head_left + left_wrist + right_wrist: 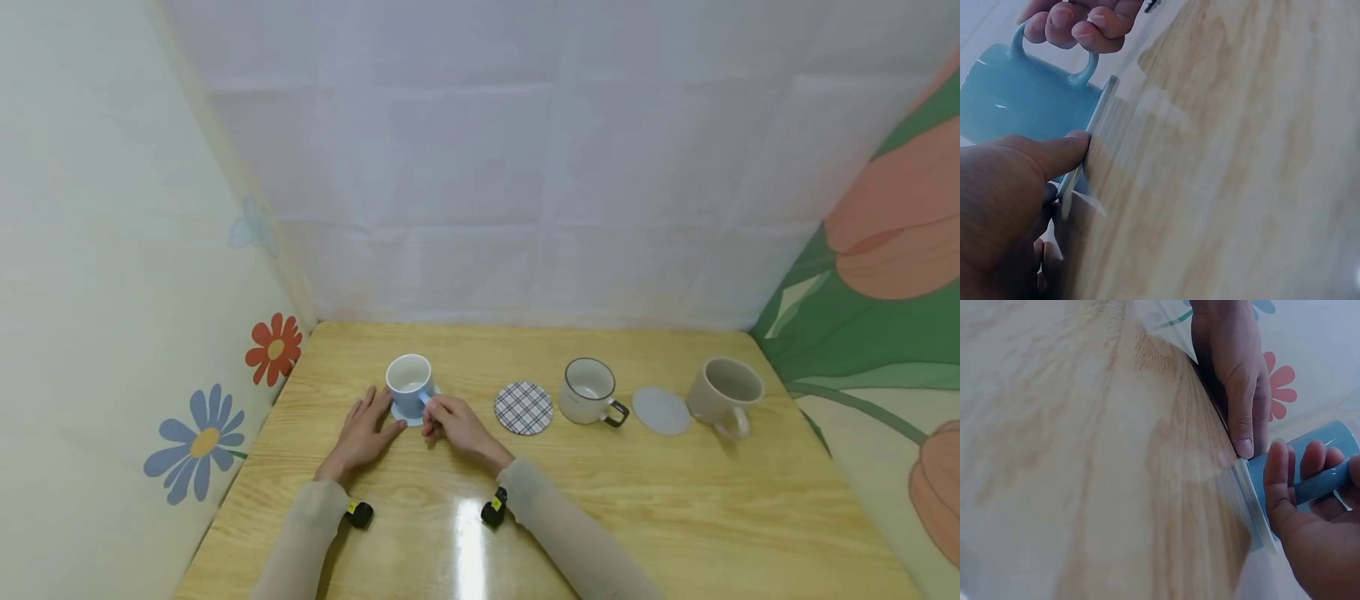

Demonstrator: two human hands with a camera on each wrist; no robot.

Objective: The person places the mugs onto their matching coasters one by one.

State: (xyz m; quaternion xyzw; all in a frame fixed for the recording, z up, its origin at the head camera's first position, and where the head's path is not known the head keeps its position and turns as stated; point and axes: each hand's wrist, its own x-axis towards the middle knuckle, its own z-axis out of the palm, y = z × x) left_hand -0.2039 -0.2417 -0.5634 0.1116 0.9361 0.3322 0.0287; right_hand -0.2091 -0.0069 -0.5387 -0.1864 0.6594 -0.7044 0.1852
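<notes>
A light-blue mug (408,403) with a pale inside stands upright on a round pale-blue coaster (406,420) at the left of the table. My right hand (459,427) grips the mug's handle (1017,42), its fingers curled through and round it. Flat beside the coaster on the left lies my left hand (364,433), fingers extended. Its thumb (1063,153) touches the coaster's edge in the left wrist view, while its other fingers are partly hidden behind.
To the right lies a round checked coaster (523,408), then a white mug (583,402) with a dark rim and handle. Beyond them are a plain grey-white coaster (661,411) and a beige mug (720,392) near the right edge of the wooden table (675,508).
</notes>
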